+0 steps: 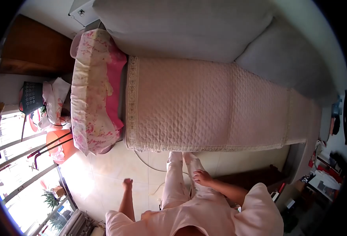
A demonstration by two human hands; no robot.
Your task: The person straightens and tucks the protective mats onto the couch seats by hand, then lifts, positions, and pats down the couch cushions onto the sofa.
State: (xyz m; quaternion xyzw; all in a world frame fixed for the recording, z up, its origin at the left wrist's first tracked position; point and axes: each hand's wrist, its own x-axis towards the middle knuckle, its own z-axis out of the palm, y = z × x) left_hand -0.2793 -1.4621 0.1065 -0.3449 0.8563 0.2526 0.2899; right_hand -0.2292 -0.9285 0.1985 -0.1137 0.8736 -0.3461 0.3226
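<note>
My left hand [127,183] hangs in the air above the tiled floor, its fingers curled in, and I see nothing in it. My right hand [200,177] lies over the right leg of my light trousers [175,185], fingers loosely spread on the cloth near the knee. Just beyond my legs runs the front edge of a sofa seat, spread with a pink quilted cover [181,106]. Neither hand touches that cover.
Grey back cushions [189,27] line the sofa's far side. Left of it stands something draped with a floral cloth [90,86]. An orange bucket [61,145] is by the bright window. A cable [146,164] crosses the floor; a dark low wooden piece [252,179] lies right.
</note>
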